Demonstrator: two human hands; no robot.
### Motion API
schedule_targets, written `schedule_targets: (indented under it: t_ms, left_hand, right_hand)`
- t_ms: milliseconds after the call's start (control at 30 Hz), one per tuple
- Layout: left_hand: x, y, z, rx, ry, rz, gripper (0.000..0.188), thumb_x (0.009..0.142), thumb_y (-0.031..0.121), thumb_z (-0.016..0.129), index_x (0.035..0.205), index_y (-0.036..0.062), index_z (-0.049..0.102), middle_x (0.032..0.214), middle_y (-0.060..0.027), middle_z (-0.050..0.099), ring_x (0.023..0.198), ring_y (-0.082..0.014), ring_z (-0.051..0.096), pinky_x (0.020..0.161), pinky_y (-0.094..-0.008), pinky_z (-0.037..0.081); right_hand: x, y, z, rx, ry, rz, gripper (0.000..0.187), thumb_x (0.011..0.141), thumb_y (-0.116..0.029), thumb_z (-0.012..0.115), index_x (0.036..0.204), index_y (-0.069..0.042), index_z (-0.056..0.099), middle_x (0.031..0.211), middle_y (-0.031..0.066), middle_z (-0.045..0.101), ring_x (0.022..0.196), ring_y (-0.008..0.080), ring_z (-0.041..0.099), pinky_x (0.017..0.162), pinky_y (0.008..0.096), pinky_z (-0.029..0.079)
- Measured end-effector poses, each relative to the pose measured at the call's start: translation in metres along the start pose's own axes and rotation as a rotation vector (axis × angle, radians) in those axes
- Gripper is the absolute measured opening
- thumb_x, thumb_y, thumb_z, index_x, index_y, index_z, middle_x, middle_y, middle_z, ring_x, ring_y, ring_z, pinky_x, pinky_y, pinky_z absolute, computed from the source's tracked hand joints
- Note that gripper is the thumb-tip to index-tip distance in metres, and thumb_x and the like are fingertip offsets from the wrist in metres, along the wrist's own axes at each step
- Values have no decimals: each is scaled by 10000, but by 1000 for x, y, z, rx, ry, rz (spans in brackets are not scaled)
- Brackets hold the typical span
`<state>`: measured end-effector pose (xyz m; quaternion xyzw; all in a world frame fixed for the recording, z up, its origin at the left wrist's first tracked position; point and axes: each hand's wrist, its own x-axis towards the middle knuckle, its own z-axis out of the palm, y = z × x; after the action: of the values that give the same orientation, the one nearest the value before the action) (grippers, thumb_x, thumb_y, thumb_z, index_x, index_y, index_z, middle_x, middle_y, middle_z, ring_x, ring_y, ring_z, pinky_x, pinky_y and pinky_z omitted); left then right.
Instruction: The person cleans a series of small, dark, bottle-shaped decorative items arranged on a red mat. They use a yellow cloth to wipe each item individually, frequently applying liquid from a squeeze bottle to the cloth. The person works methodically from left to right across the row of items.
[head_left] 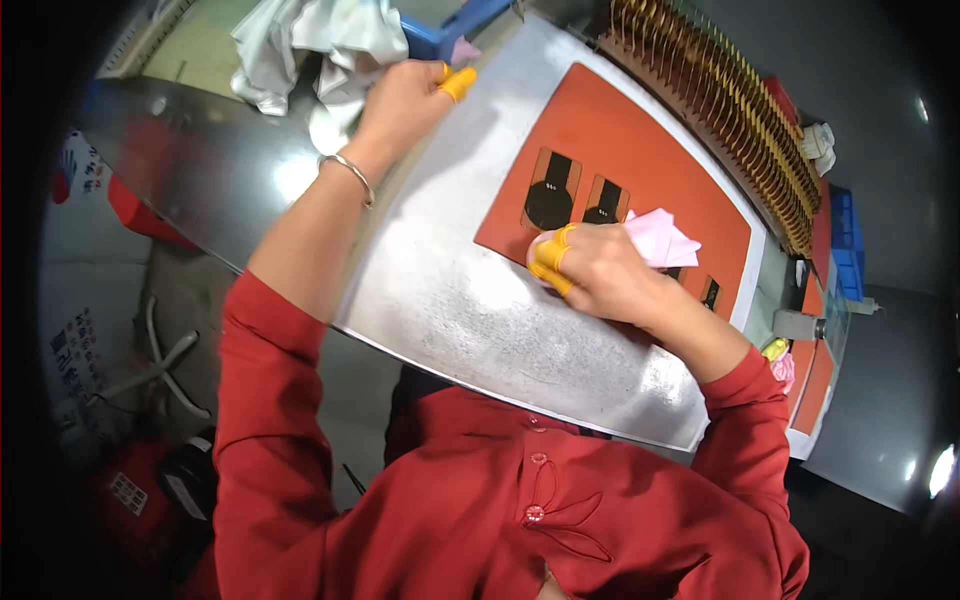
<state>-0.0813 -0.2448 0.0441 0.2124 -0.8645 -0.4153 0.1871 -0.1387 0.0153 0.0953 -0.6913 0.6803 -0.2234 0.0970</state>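
A shiny metal sheet (450, 300) covers the workbench across the middle of the frame. At upper left, the left hand (405, 100), fingertips in yellow caps, rests on the sheet's far edge beside crumpled white rags (300, 45). Right of centre, the right hand (590, 270) presses a folded pink cloth (660, 240) onto an orange mat (640, 160) with black cut-outs.

A shiny metal worktable (460, 300) carries everything. An orange-red mat (640, 160) lies flat on its right half, with dark, round-ended cutouts (552, 190) set in it in a row. Along the far right edge stands a long rack of brass-coloured pins (720, 90). At the far left corner lies a heap of crumpled white cloth (310, 45).
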Motion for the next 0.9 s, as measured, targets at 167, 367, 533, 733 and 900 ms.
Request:
schedule_targets:
  t_ms: [167,367,533,733,900]
  left_hand:
    - [-25,38,-32,-173,375,334,138,837,134,621,824,9,676,578,10,523,518,-44,412,475,-234,344]
    - [11,50,-67,-127,891,447,498,792,188,687,1197,-8,471,1016,-127,501,935,-241,491,865,-328,383]
    - [40,36,-55,-85,596,301,849,643,347,804,1238,-85,380,1149,-232,513,1081,-356,488,930,-393,376]
    - [45,52,-50,-3,604,174,650,627,272,804,1093,-55,489,1036,-220,574,949,-366,558,812,-416,449]
    - [47,53,-49,-82,596,166,595,635,241,794,1075,-41,511,999,-204,593,934,-355,577,803,-405,459]
  right_hand:
    - [67,-10,-80,925,391,467,88,890,-93,531,834,-45,579,648,-16,514,533,72,430,482,203,341]
    - [158,38,-126,1614,700,211,119,921,-134,450,871,-99,552,621,-21,471,455,77,356,379,221,266]
    - [203,59,-110,1757,611,136,135,902,-170,482,823,-93,561,664,7,539,495,83,449,363,222,297]
    - [218,63,-107,1734,599,174,184,897,-87,380,834,-90,553,680,17,535,487,104,434,366,232,298]
    - [221,54,-109,1694,643,222,188,901,-89,376,844,-82,555,681,21,536,484,98,421,371,230,298]
